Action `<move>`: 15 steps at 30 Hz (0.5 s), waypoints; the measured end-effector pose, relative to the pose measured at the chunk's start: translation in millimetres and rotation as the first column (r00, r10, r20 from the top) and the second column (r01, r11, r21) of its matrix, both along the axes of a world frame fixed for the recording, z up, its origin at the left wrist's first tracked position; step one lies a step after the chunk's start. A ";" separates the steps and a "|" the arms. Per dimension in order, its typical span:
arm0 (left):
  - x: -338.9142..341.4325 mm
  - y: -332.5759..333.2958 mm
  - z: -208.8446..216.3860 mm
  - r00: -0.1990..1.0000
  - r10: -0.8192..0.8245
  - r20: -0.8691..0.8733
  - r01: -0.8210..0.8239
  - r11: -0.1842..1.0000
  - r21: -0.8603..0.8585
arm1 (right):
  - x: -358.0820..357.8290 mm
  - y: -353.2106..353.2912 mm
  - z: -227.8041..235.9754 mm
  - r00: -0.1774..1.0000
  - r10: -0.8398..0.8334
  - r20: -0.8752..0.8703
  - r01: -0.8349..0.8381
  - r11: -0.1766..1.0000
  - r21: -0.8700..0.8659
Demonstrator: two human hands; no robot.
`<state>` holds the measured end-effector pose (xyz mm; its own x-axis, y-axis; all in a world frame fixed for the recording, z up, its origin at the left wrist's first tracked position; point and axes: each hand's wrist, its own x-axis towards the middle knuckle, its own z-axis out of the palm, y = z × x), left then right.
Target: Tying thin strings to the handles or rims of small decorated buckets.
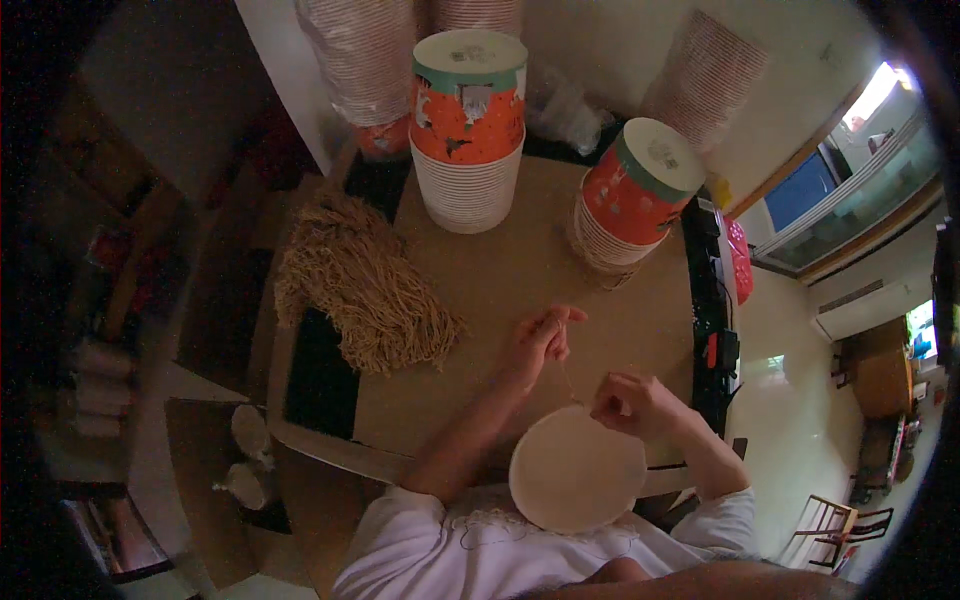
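A round white paper tub [578, 470] rests at my lap against the white shirt, below the table's near edge. My left hand [545, 345] is above the tub, over the cardboard-covered tabletop, its fingers closed on a thin string [566, 378]. The string runs down toward the tub's far rim. Close to that rim on the right, my right hand [635, 403] is pinched at the string's lower end; how the end sits at the rim is too small to tell. To the left of my hands lies a thick bundle of tan twine [365, 280].
Two upside-down stacks of paper tubs, the left stack [470, 140] and the right stack [640, 195], stand on the table's cardboard [480, 280]. Plastic-wrapped stacks [360, 60] rise behind. A black-and-red device [722, 350] sits at the right edge; an open carton [215, 500] stands lower left.
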<state>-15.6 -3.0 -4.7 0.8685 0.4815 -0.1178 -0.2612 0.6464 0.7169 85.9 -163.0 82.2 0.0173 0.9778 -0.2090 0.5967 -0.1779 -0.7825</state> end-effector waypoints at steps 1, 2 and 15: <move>-4.6 0.8 15.4 0.998 -0.036 0.053 0.034 0.999 0.035 | -4.7 -6.3 3.3 0.999 0.005 0.050 -0.012 0.991 0.135; -8.6 0.5 26.6 0.992 -0.074 0.106 0.067 0.995 0.071 | -7.3 -9.8 7.9 0.999 -0.001 0.051 -0.006 0.991 0.137; -31.9 -3.3 68.5 0.981 -0.122 0.152 0.053 0.919 0.392 | -27.1 -26.0 35.6 0.961 -0.019 0.276 -0.116 0.877 0.466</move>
<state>-47.5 -6.3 63.8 0.8995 0.3810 0.2136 -0.3560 0.3558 0.8641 58.8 -189.0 117.8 -0.0445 0.9575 0.2849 0.7903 0.2082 -0.5763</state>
